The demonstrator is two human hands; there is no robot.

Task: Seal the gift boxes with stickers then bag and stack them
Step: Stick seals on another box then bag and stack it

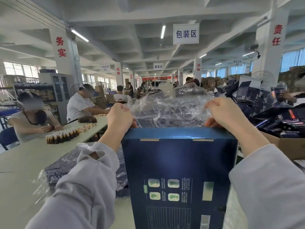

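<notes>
A dark blue gift box (178, 164) stands upright in front of me, its printed back facing me. Above its top edge a clear plastic bag (166, 108) is stretched wide. My left hand (119, 117) pinches the bag's left edge at the box's top left corner. My right hand (226, 113) pinches the bag's right edge at the top right corner. To the left of the box lies a stack of bagged blue boxes (66, 164) on the table.
The long pale table (19, 166) runs to the left, with clusters of small brown bottles (61, 137) on it and two seated workers behind. A heap of flat blue boxes (270, 109) fills a cardboard carton (287, 144) at right.
</notes>
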